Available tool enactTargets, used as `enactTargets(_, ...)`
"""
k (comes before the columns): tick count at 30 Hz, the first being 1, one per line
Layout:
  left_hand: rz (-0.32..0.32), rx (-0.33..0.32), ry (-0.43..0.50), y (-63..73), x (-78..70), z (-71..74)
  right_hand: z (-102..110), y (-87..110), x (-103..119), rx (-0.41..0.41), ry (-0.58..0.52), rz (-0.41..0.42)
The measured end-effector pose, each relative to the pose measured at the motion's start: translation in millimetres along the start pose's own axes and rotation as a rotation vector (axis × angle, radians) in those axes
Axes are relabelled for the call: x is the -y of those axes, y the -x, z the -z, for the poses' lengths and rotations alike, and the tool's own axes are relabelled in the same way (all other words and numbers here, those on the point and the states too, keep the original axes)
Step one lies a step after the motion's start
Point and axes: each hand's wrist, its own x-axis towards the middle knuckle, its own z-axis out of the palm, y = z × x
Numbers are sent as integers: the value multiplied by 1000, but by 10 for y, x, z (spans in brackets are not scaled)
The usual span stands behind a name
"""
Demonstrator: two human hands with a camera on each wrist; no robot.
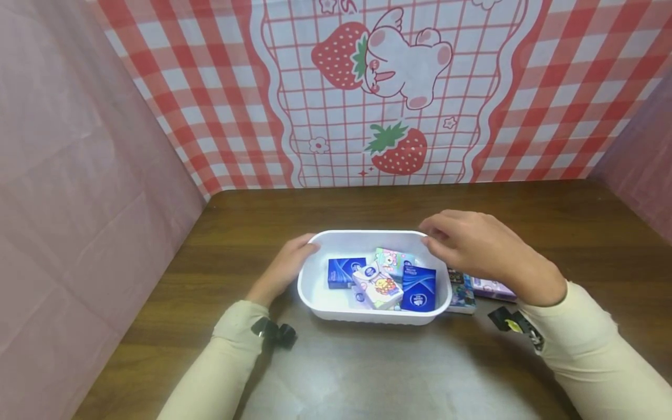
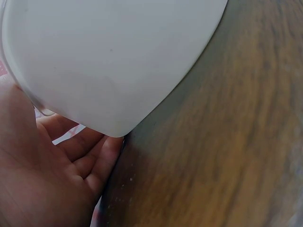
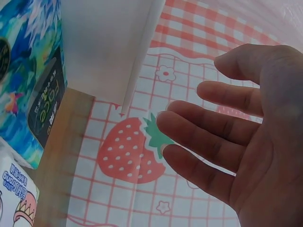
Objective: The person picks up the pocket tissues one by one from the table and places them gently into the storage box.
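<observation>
White tub point(image 1: 367, 317) looks light and stiff, best held at either end: left hand point(image 1: 283, 263) grips one, right hand point(image 1: 472, 242) spread near the other.

- Pale glare washes over my table point(image 1: 388, 373) at lower centre of the head view.
- Shadow runs beside my left sleeve point(image 1: 212, 364).
- Left-wrist view: dim, table blurred at right.
- Right-wrist view: hazy, my right hand point(image 3: 260, 153) shaded.

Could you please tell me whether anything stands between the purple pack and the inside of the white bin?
Yes: the blue-green pack lies between the purple pack and the white bin, and the bin's raised right wall stands in the way too.
</observation>
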Motion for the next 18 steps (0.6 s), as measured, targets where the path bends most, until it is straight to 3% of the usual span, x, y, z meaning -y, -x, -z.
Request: enactTargets(18,-2,-9,-6,-14,18,-3,38,12,-67,126,-12,-44)
